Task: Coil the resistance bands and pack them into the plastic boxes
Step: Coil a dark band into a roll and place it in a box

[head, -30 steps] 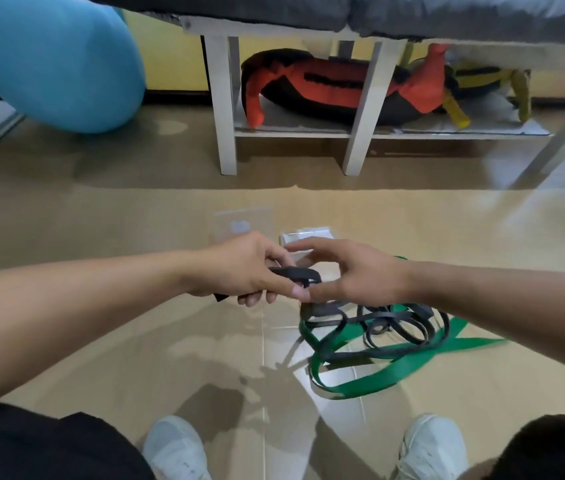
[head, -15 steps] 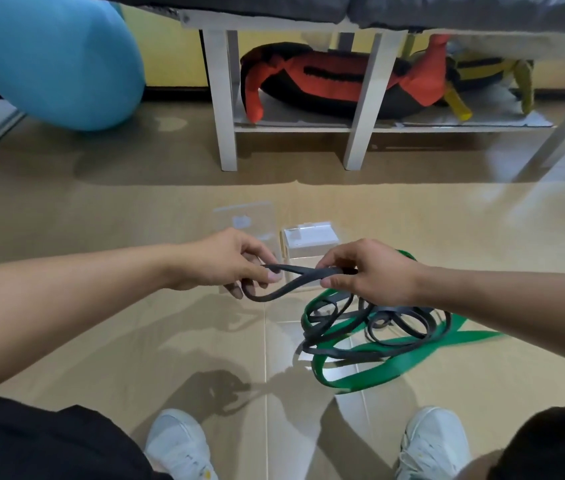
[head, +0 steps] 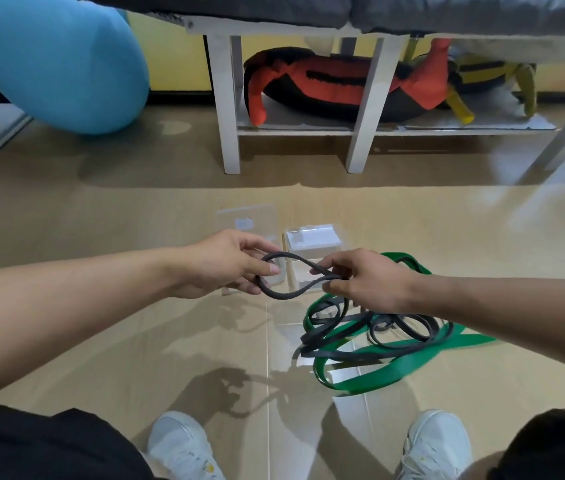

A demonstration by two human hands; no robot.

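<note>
A black resistance band (head: 296, 279) is stretched in a twisted figure-eight between my two hands, above the floor. My left hand (head: 229, 263) pinches its left loop. My right hand (head: 364, 280) grips its right end, from which the band trails down to the floor. There a heap of black band (head: 374, 332) lies tangled over a wide green band (head: 398, 370). Two clear plastic boxes stand just beyond my hands: one (head: 310, 242) with a lid on, and another (head: 246, 220) to its left, partly hidden by my left hand.
A white bench frame (head: 229, 109) with a low shelf stands ahead, holding a red and black bag (head: 326, 84) and a yellow-strapped bag (head: 481, 72). A big blue exercise ball (head: 62, 60) sits at the far left. My white shoes (head: 180, 445) are at the bottom edge.
My hands have drawn apart, pulling the black band from a tight pinch into an open figure-eight loop. The heap on the floor has shifted slightly.
</note>
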